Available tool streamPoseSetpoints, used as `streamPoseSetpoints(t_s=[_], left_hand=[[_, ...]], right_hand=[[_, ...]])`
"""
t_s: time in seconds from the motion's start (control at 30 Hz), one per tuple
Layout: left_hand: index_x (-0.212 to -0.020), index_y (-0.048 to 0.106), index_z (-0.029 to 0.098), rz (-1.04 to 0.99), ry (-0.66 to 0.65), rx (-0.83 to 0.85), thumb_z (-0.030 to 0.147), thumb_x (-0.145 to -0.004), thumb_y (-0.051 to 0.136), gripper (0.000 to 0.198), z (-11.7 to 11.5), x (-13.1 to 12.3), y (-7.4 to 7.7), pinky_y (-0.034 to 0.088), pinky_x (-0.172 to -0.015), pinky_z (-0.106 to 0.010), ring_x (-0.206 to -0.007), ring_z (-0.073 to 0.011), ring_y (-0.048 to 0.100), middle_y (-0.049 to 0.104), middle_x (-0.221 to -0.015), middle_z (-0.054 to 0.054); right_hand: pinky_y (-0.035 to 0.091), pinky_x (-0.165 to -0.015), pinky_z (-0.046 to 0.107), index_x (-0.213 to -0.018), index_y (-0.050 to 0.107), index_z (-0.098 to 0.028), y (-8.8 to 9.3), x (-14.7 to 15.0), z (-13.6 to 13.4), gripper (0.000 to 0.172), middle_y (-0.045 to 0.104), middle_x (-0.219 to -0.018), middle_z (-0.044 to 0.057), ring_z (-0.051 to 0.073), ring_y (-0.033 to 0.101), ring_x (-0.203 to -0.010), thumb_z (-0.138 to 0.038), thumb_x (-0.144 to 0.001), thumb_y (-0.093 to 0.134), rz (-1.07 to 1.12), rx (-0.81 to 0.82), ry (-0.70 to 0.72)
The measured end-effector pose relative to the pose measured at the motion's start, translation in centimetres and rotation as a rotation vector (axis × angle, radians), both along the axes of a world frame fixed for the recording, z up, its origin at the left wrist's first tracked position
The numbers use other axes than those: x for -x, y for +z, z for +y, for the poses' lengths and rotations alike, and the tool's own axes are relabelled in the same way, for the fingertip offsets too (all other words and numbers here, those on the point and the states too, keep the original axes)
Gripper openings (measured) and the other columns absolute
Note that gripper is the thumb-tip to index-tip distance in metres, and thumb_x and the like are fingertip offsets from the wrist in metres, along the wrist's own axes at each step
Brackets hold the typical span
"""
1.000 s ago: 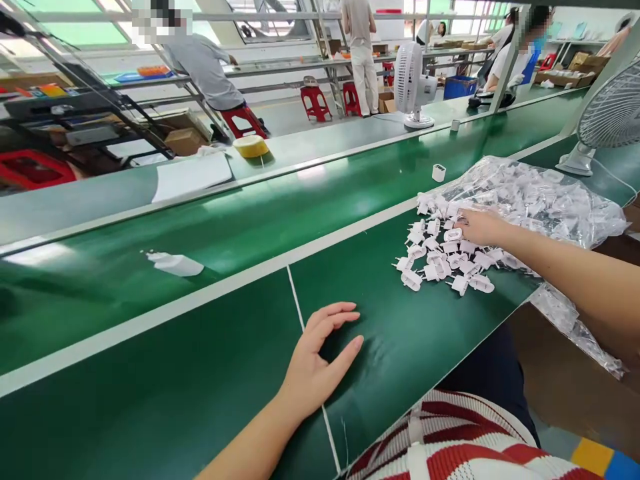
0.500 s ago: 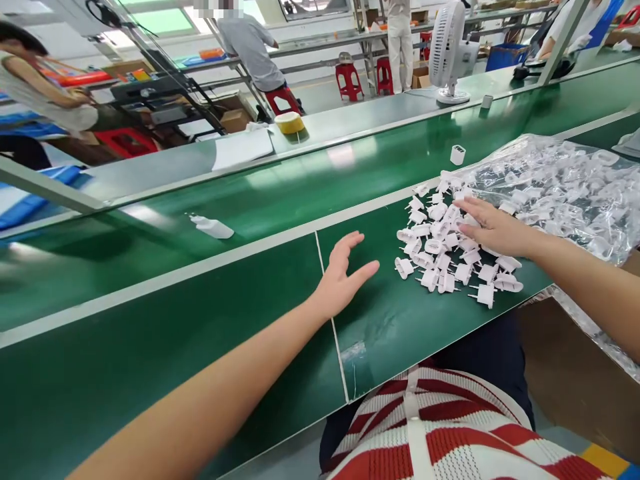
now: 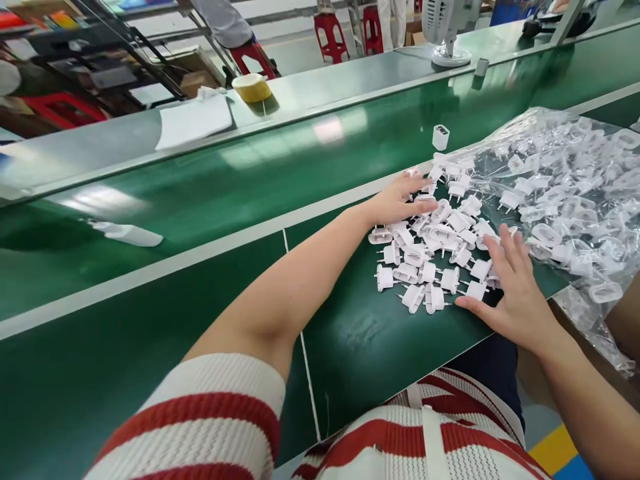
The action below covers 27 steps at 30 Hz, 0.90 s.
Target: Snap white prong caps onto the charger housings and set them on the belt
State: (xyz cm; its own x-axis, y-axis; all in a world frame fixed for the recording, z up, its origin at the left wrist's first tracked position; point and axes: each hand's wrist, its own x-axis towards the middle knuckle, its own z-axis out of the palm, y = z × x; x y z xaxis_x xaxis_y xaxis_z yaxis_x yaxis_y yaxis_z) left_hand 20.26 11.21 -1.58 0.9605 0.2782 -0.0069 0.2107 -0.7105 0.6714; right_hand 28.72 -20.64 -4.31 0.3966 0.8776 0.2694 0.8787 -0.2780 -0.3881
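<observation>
A loose pile of white plastic plug housings (image 3: 415, 255) with metal pins is spread on the green work surface (image 3: 360, 340). My left hand (image 3: 400, 198) lies over the pile's far left edge, fingers stretched out and touching some pieces. At the near right side of the pile, my right hand (image 3: 515, 293) has its fingers spread, the thumb beside the nearest housings. Neither hand grips a piece. Right of the pile lies a clear plastic bag (image 3: 575, 200) holding many more of the white housings.
A single white housing (image 3: 441, 137) stands beyond the pile on the green belt. Farther left on it lies a white bottle (image 3: 127, 234). Along the back ledge are yellow tape (image 3: 251, 88), white sheets (image 3: 195, 122) and a fan (image 3: 450, 33). A person sits on a red stool (image 3: 253, 59).
My left hand has moved right and away from me onto the pile. My right hand has come back toward me to its near right side. The camera view has tilted down.
</observation>
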Motion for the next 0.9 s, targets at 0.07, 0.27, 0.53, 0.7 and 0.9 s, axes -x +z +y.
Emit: streamPoseSetpoints(t_s=[0.07, 0.27, 0.53, 0.7, 0.9], left_hand=[[-0.145, 0.063, 0.024, -0.002, -0.053, -0.031, 0.076, -0.082, 0.067, 0.081, -0.6, 0.2, -0.1, 0.011, -0.134, -0.050, -0.163, -0.0349, 0.014, 0.036, -0.169, -0.009], [-0.125, 0.077, 0.030, -0.034, -0.189, 0.061, 0.066, -0.087, 0.069, 0.052, -0.9, 4.9, 2.2, 0.034, -0.126, -0.050, -0.146, -0.0317, 0.048, 0.062, -0.149, -0.007], [-0.140, 0.062, 0.018, -0.208, 0.353, 0.000, 0.037, -0.075, 0.089, 0.073, 6.5, -6.8, 2.2, 0.029, -0.128, -0.049, -0.152, -0.0356, 0.038, 0.050, -0.158, -0.014], [-0.143, 0.054, 0.007, -0.184, 0.472, 0.102, 0.017, -0.076, 0.084, 0.073, 8.9, -13.3, 0.1, 0.041, -0.119, -0.048, -0.138, -0.0359, 0.054, 0.055, -0.149, -0.023], [-0.125, 0.064, 0.011, -0.238, 0.427, 0.144, 0.013, -0.077, 0.078, 0.050, 8.2, -9.4, -0.5, 0.051, -0.108, -0.041, -0.116, -0.0264, 0.067, 0.070, -0.129, -0.016]], right_hand=[[0.023, -0.126, 0.069, -0.168, 0.016, -0.033, 0.3, -0.7, 1.2, 0.093, 0.012, -0.177, 0.008, 0.042, 0.010, -0.161, -0.073, -0.094, 0.057, -0.004, -0.044, 0.065], [0.028, -0.125, 0.068, -0.163, 0.028, -0.039, 0.4, -1.6, 1.9, 0.079, 0.027, -0.172, 0.007, 0.041, 0.026, -0.157, -0.064, -0.096, 0.062, 0.103, -0.082, 0.162], [0.025, -0.123, 0.074, -0.164, 0.025, -0.041, 0.2, -1.6, 1.8, 0.081, 0.028, -0.171, 0.008, 0.045, 0.023, -0.157, -0.062, -0.096, 0.063, 0.124, -0.076, 0.144], [0.030, -0.122, 0.074, -0.165, 0.019, -0.039, -0.2, -1.7, 1.7, 0.083, 0.021, -0.174, 0.007, 0.043, 0.016, -0.160, -0.063, -0.097, 0.060, 0.109, -0.026, 0.118], [0.035, -0.122, 0.068, -0.164, 0.025, -0.037, -0.5, -2.1, 1.6, 0.081, 0.030, -0.171, 0.008, 0.040, 0.026, -0.158, -0.064, -0.096, 0.062, 0.121, -0.028, 0.134]])
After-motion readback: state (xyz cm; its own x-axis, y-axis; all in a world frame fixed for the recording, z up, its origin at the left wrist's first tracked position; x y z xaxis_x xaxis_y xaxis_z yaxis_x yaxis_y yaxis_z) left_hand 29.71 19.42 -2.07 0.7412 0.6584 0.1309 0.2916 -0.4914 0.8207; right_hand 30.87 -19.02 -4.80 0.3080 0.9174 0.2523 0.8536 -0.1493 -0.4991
